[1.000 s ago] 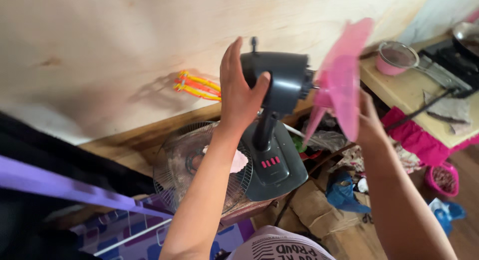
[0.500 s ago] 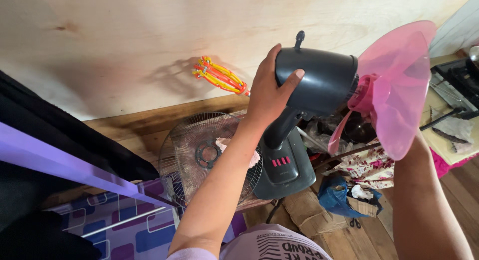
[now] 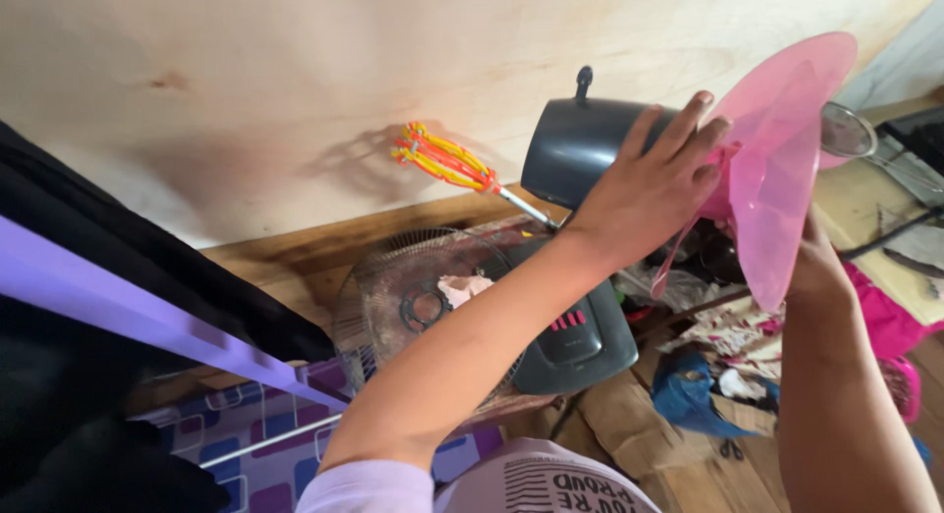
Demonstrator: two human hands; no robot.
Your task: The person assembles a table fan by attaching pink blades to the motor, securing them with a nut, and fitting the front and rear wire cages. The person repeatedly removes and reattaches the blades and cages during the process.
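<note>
Overhead, a pale plywood wall fills the top of the view; below it runs a brown wooden floor. One dark grey fan motor housing stands tilted in front of the wall, on its grey base with a row of pink buttons. One translucent pink fan blade sits on the housing's right end. Left hand lies flat on the housing's front, fingers spread open, fingertips reaching the blade hub. Right hand is behind the blade, mostly hidden; grip cannot be told.

Count around the housing: one wire fan guard flat on the floor left of the base, one pale cloth on it. One bundle of orange-yellow cords against the wall, left of the housing. One blue cloth on the floor below-right of the base, one floral cloth above it. One purple patterned panel at lower left. One table far right, one metal strainer on it.
</note>
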